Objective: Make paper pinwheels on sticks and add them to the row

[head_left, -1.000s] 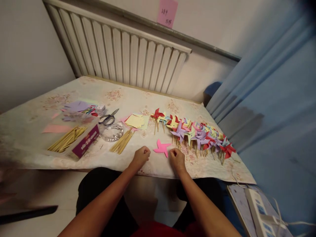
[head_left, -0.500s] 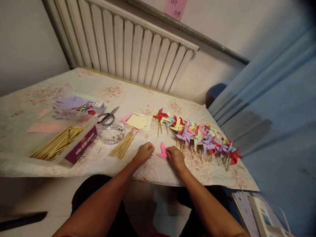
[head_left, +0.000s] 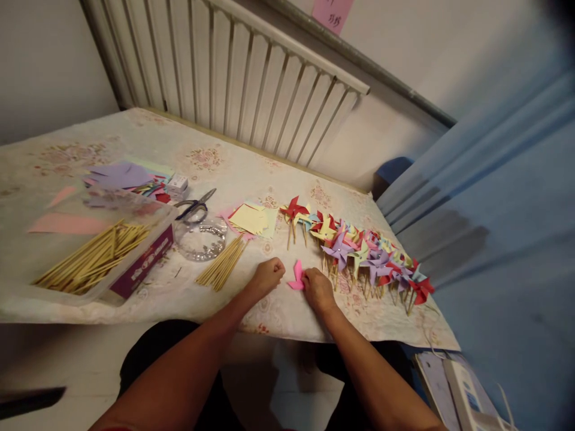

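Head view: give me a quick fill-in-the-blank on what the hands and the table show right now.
The right hand holds a ____ paper piece. The left hand, beside it, is closed in a ____. The pinwheels lie in a row to the ____ of both hands. The open box holds wooden ____.
Missing: pink; fist; right; sticks.

Pink paper piece (head_left: 297, 275); floral beige tablecloth (head_left: 215, 161); red, purple, yellow pinwheels (head_left: 359, 251); white radiator (head_left: 233, 78)
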